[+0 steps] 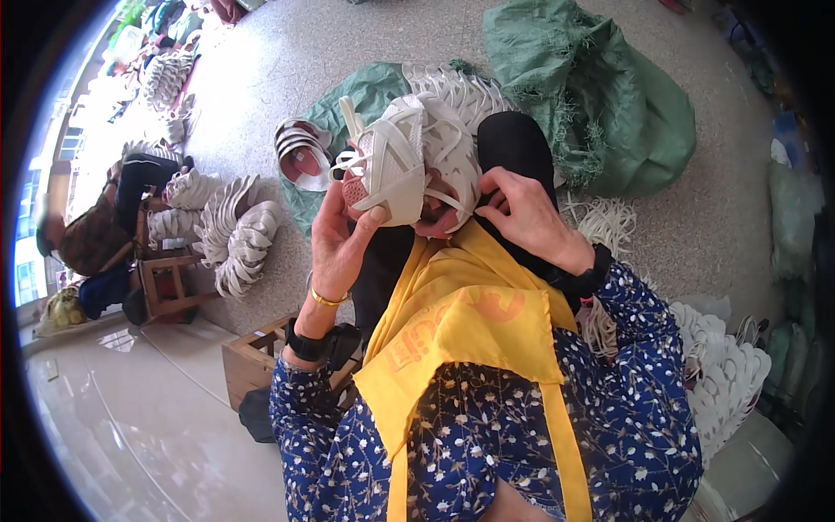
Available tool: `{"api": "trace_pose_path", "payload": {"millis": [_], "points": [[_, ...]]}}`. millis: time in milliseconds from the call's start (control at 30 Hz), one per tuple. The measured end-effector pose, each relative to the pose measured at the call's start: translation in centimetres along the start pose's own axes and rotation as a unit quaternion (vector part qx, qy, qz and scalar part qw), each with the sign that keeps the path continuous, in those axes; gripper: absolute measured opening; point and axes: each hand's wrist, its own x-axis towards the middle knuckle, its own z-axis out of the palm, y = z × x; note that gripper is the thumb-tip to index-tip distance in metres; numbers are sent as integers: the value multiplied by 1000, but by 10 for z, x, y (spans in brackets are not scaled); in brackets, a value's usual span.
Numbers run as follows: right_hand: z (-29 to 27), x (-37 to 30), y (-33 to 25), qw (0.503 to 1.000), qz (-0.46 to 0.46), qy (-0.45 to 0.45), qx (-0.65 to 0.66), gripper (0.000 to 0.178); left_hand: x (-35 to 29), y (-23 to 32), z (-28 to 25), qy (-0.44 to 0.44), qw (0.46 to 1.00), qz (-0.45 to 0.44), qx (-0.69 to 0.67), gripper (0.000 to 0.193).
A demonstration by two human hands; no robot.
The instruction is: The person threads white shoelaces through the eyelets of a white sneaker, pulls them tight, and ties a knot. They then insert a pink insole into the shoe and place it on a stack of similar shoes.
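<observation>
Two hands hold one white woven-mesh shoe upper with flat straps [404,165] in front of the chest, above the yellow apron [461,317]. The left hand [339,235] pinches its lower edge; the right hand [522,213] has fingers closed on a strap. It looks light, soft and floppy, so the firmer edges seem the best hold. Behind, the open green woven sack [609,104] spills similar white pieces [465,91].

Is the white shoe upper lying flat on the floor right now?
No, the white shoe upper is held up above the lap, gripped by the left hand and the right hand.
</observation>
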Motion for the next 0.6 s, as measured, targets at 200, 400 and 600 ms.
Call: {"api": "trace_pose_path", "payload": {"millis": [200,400,600], "points": [[8,7,2,996,54,38,58,46,-4,7,3,9,999,0,-38,48],[12,15,15,970,140,-42,192,46,-5,6,-3,8,999,-6,-38,47],[16,16,7,840,200,-41,502,37,-8,17,4,1,992,-4,123,37]]}}
